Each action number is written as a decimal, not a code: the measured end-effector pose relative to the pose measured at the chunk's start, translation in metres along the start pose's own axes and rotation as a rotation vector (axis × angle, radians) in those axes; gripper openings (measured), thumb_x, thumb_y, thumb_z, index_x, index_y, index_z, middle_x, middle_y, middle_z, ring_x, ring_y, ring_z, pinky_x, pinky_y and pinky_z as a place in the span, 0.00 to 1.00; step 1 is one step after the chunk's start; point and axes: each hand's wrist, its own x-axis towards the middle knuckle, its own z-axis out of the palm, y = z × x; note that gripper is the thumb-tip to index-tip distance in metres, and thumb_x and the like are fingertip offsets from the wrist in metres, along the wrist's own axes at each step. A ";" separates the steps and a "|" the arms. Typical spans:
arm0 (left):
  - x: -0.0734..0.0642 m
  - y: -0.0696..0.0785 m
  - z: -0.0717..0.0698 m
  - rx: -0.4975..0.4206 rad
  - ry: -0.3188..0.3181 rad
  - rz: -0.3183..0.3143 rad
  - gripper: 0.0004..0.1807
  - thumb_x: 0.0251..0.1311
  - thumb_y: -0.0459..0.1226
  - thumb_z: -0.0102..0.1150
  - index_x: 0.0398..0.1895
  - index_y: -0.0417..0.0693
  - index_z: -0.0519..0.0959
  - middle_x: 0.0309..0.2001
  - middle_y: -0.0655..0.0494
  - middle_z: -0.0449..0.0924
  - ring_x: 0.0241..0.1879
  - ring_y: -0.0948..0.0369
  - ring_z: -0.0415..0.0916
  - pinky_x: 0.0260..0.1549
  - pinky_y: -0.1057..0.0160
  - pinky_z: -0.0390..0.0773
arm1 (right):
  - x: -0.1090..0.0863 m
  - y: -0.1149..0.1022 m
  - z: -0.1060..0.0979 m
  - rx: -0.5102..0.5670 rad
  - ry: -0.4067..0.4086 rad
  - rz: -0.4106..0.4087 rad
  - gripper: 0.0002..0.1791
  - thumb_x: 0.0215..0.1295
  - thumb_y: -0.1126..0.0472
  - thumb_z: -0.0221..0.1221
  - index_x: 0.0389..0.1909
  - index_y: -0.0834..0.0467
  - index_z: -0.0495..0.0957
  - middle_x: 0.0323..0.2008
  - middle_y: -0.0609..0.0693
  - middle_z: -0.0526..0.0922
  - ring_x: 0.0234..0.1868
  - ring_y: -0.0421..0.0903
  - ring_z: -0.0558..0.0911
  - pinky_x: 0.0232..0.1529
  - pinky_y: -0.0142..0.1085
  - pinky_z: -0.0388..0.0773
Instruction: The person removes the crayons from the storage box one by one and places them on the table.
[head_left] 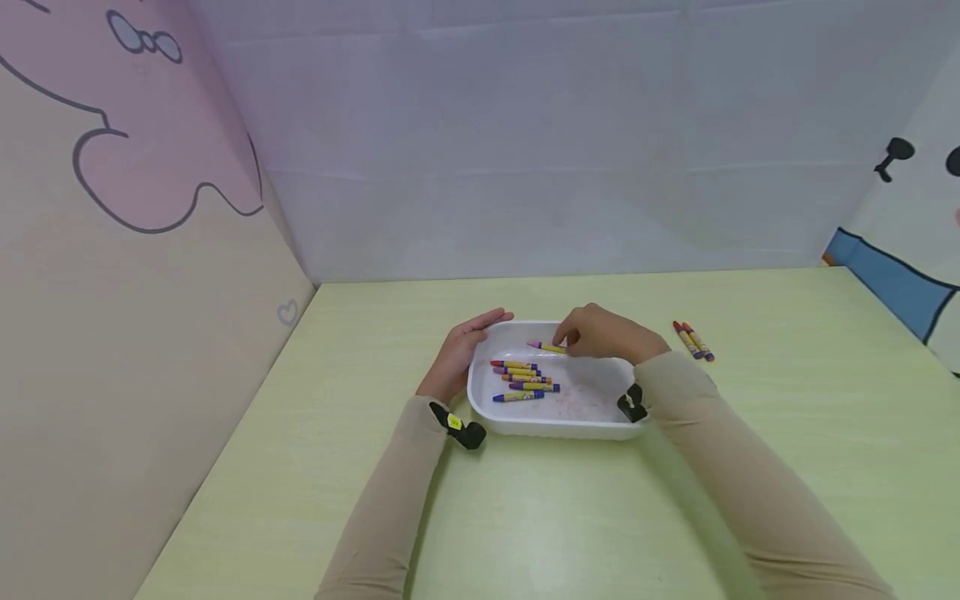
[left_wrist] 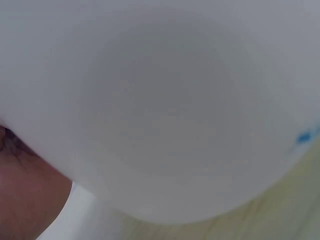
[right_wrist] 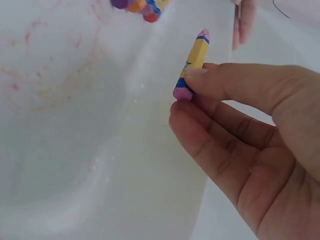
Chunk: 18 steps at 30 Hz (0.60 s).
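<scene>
A white tray [head_left: 517,428] holds a row of several crayons [head_left: 521,379] in yellow wrappers. My left hand [head_left: 453,357] holds the tray at its far left corner, thumb at the rim and fingers along the outer wall. Above the tray's far side, my right hand [head_left: 606,335] pinches a pink crayon [right_wrist: 193,61] by its rear end between thumb and fingers. The crayon's pink tip points left in the head view. The left wrist view is mostly filled by the tray's blurred outer wall [left_wrist: 165,115], part of the left hand at its edge.
On the table [head_left: 540,517], right of the tray, lie a red crayon [head_left: 686,340] and an orange crayon [head_left: 698,342] side by side. A pale cloth backdrop [head_left: 525,150] rises behind the table, and printed wall panels stand at both sides.
</scene>
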 end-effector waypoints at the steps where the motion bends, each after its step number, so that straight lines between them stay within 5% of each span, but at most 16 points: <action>1: 0.000 0.000 0.000 -0.002 0.001 0.000 0.25 0.71 0.32 0.33 0.68 0.50 0.68 0.65 0.59 0.72 0.67 0.58 0.65 0.66 0.55 0.66 | -0.002 0.001 -0.002 0.010 0.007 -0.008 0.15 0.62 0.68 0.58 0.49 0.61 0.83 0.42 0.55 0.84 0.40 0.46 0.79 0.42 0.38 0.80; 18: 0.000 0.000 -0.001 -0.013 -0.017 0.000 0.25 0.71 0.32 0.34 0.69 0.49 0.67 0.66 0.58 0.71 0.67 0.58 0.66 0.66 0.55 0.66 | -0.040 0.028 -0.038 0.074 0.144 0.015 0.15 0.62 0.67 0.58 0.49 0.62 0.82 0.40 0.54 0.86 0.40 0.46 0.82 0.42 0.42 0.81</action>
